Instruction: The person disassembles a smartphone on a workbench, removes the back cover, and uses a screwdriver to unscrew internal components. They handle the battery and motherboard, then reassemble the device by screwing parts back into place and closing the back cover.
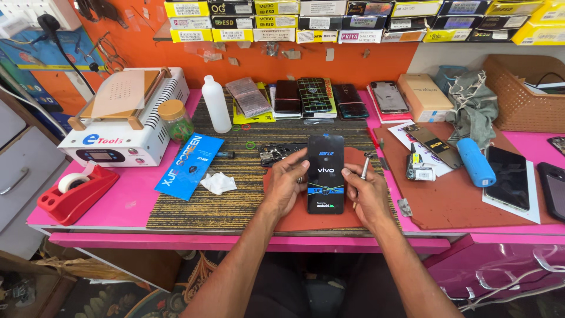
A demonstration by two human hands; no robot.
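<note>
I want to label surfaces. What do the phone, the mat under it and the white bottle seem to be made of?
Phone: glossy glass front, lit and reflective.
Mat: matte reddish-brown, probably rubber or silicone.
White bottle: dull, slightly translucent, likely plastic.

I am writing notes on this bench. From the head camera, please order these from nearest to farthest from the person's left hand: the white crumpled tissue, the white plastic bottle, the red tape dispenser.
Measured from the left hand:
1. White crumpled tissue, just to its left on the striped mat.
2. White plastic bottle, farther back and left, standing upright.
3. Red tape dispenser, far left, near the table's edge.
</note>
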